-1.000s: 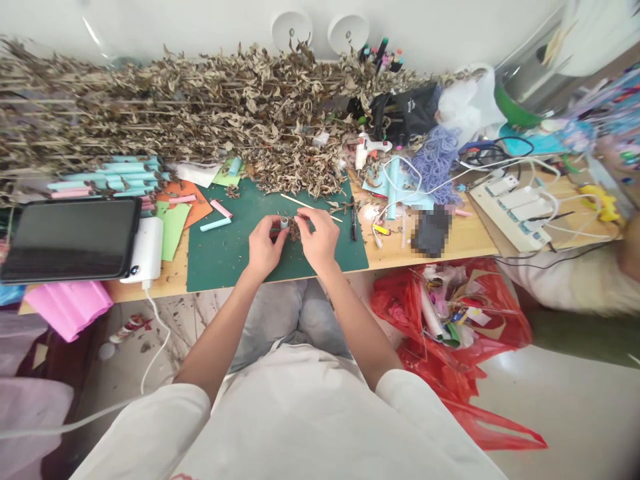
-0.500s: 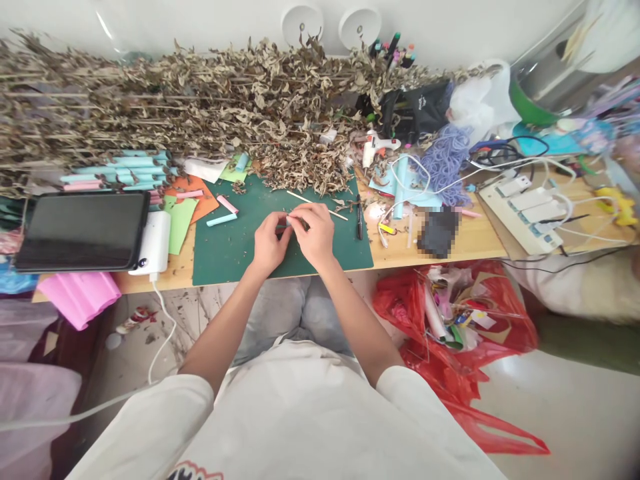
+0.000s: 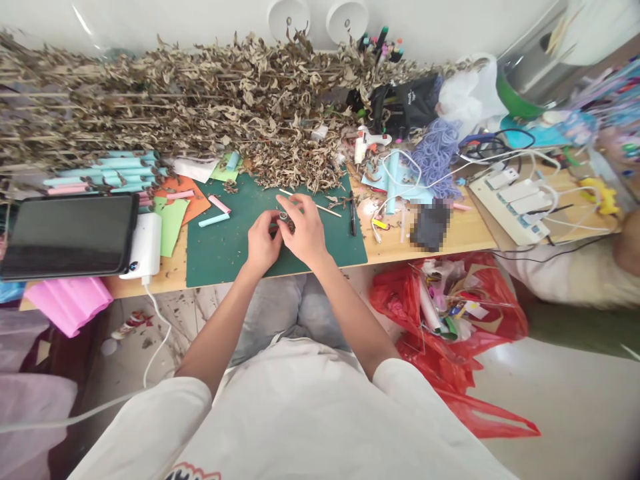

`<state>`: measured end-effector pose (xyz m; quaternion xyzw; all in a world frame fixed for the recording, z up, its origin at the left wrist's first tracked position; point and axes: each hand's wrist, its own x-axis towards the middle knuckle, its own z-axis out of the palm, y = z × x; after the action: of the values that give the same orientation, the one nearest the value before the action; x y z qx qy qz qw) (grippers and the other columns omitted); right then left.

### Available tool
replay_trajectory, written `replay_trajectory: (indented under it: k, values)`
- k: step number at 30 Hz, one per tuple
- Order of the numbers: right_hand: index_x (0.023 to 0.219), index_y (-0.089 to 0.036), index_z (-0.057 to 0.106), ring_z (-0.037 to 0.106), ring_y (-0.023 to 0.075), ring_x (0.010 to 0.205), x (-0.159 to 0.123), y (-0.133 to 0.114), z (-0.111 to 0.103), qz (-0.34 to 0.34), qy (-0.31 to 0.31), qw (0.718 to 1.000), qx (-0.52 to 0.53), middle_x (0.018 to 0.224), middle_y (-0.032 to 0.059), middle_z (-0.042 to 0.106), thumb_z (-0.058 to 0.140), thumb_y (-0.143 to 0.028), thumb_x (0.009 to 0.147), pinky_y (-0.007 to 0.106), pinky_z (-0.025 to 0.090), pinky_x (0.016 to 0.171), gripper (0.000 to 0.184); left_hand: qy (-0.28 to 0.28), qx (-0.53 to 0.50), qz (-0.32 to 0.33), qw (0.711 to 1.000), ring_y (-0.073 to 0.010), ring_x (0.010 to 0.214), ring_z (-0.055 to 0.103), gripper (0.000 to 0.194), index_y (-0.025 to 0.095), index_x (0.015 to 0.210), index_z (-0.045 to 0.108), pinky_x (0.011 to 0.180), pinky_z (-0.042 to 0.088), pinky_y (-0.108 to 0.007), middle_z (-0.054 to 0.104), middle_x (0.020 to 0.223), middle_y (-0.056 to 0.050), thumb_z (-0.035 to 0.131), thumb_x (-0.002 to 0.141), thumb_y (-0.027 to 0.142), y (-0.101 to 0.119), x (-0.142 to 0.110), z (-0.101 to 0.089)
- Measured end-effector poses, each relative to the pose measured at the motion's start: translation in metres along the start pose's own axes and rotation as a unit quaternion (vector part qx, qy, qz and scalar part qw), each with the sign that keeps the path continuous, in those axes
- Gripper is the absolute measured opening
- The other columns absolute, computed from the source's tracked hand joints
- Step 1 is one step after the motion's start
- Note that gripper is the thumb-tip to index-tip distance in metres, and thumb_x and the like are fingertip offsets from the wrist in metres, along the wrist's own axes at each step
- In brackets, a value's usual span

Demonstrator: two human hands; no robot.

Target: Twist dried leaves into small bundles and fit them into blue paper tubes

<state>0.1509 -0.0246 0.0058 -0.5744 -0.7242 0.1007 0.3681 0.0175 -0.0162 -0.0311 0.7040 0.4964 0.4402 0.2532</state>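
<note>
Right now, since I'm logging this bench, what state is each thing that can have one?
Left hand: fingers closed on a small roll
Right hand: fingers spread beside the roll
Tablet: screen dark
White power bank: cable plugged in
Power strip: plugs in its sockets
Red bag: open, holding scraps
Glue gun: lying down, power unclear
Dried leaves: shrivelled
Purple yarn: loosely heaped

- You could read no whole word, brand or number.
- Your white shirt (image 3: 300, 407) bore dark, red-edged lettering (image 3: 194, 474), cut off at the bottom of the view.
- The black bag (image 3: 423, 110) carried a small pale print (image 3: 411, 95), too tiny to make out.
</note>
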Motion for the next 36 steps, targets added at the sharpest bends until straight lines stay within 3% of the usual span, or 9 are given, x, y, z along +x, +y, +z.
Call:
replay_trajectory:
  k: [7,14,22,25,31,36]
  values:
    - [0.106,-0.022,0.074,0.059,0.0189,0.093,0.008,0.004,0.003,0.043,-0.032,0.999,0.003,0.093,0.0053,0.061,0.059,-0.03,0.094,0.033,0.051,0.086,0.021,0.009,0.009,-0.003,1.0,-0.0159,0.089,0.066,0.017,0.02,0.105,0.061,0.076,0.061,-0.027,0.069,0.099,-0.006,0.055,0.089,0.018,0.001,0.001,0.0]
    - [0.101,-0.021,0.073,0.063,0.0131,0.083,0.004,0.003,0.006,0.032,0.003,0.997,0.072,0.093,0.0031,0.067,0.053,-0.029,0.099,0.026,0.052,0.078,0.022,0.011,0.006,0.005,1.0,-0.0151,0.087,0.066,0.016,0.019,0.104,0.061,0.073,0.06,-0.025,0.068,0.096,-0.005,0.058,0.089,0.019,0.0,0.001,0.0]
    - [0.098,-0.021,0.07,0.062,0.0183,0.095,-0.003,-0.002,0.003,-0.006,0.002,1.0,-0.01,0.098,0.0059,0.067,0.053,-0.028,0.098,0.03,0.051,0.083,0.019,0.007,0.0,-0.008,1.0,-0.0157,0.089,0.067,0.016,0.02,0.106,0.061,0.074,0.059,-0.026,0.069,0.099,-0.006,0.056,0.09,0.019,0.001,0.001,-0.001]
    - [0.101,-0.02,0.068,0.062,0.0182,0.096,-0.004,-0.003,0.0,-0.017,0.012,1.0,0.006,0.101,0.0066,0.067,0.052,-0.028,0.098,0.03,0.051,0.086,0.018,0.01,-0.002,-0.008,1.0,-0.0154,0.089,0.066,0.015,0.02,0.106,0.061,0.074,0.059,-0.026,0.069,0.098,-0.006,0.056,0.091,0.021,0.0,0.001,-0.001]
    - [0.102,-0.02,0.068,0.065,0.0153,0.086,-0.004,0.023,-0.02,0.08,0.065,0.993,0.063,0.1,0.0063,0.07,0.046,-0.028,0.099,0.029,0.053,0.082,0.023,0.012,-0.003,-0.026,1.0,-0.0162,0.091,0.066,0.015,0.02,0.105,0.06,0.074,0.06,-0.026,0.067,0.097,-0.005,0.061,0.091,0.022,0.0,-0.001,0.0]
    - [0.099,-0.018,0.072,0.065,0.0173,0.075,-0.013,0.044,-0.037,0.139,0.004,0.99,0.016,0.092,0.0058,0.072,0.056,-0.022,0.091,0.032,0.053,0.081,0.018,0.02,-0.003,-0.024,1.0,-0.0165,0.094,0.066,0.015,0.02,0.107,0.059,0.074,0.061,-0.026,0.067,0.101,-0.006,0.059,0.092,0.02,-0.002,-0.002,0.002]
